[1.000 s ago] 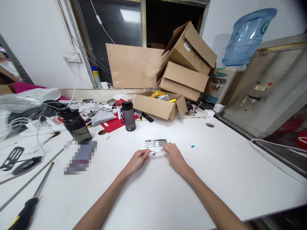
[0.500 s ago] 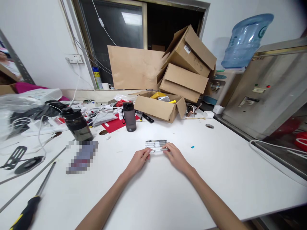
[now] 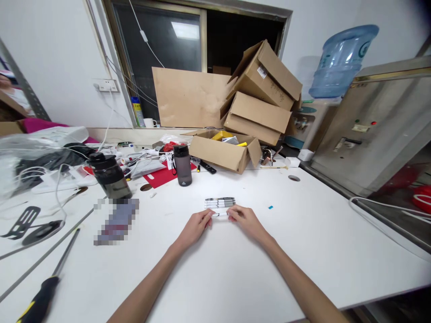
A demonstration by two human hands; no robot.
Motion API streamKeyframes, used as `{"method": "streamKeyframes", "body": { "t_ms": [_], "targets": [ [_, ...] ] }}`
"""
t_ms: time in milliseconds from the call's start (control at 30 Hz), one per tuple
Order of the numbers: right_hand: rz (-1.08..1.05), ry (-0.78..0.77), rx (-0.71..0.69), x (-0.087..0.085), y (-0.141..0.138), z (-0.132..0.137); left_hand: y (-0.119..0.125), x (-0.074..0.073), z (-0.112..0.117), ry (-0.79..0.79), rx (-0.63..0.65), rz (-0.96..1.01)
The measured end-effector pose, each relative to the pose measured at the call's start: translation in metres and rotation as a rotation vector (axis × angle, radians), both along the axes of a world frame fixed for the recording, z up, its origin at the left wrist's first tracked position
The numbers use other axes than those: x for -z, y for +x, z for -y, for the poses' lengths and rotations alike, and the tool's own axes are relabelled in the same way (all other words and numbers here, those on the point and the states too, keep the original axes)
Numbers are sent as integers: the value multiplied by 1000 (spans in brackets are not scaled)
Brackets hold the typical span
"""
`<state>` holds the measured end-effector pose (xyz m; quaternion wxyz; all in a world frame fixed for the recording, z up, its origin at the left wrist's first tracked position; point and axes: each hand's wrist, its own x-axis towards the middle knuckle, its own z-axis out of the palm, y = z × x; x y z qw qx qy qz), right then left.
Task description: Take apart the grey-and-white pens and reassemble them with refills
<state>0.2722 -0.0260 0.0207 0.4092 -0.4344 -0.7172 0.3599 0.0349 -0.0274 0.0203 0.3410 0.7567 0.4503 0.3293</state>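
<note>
You pinch one pen (image 3: 221, 214) endwise, left hand (image 3: 196, 227) and right hand (image 3: 247, 220). Likely aligning; next move calls for matching the pen row (image 3: 218, 202).

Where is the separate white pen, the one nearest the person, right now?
In the head view, the white pen is near the middle, held between the left hand and right hand, just nearer than the row of pens.
</note>
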Motion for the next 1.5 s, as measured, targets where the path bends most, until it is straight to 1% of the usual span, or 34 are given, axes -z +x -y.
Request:
{"method": "streamKeyframes", "body": {
  "t_ms": [167,300,333,433,467,567,633,767,1033,1167,1267,1367,1500],
  "targets": [
    [-21,81,0,1,-1,-2,-1,1,-1,-6,-7,5],
    [-21,-15,4,1,-1,-3,-1,1,-2,-19,4,14],
    [-26,-8,-3,0,-1,-2,-1,0,-2,-22,3,14],
    [-57,82,-27,-2,-1,-2,-1,-1,-1,-44,-5,16],
    [-67,84,-22,-2,-1,-2,-1,-1,0,-51,-6,18],
    [-86,-16,23,-3,-1,-3,0,-2,1,-54,2,33],
    [-95,-32,34,-3,-1,-3,0,-2,1,-67,4,42],
    [-131,64,9,-5,1,-3,0,-1,-1,-135,-19,58],
    [-276,87,-27,-8,4,-7,-1,-1,-3,-313,-12,192],
    [-250,8,-56,-7,2,-4,-1,0,-3,-318,-15,228],
    [-213,-33,-20,-7,0,0,-2,0,-3,-325,-24,224],
    [-154,0,24,-11,0,2,-2,0,-4,-343,-14,216],
    [-100,97,39,-16,4,3,-3,2,-6,-390,-9,243]
  ]
}}
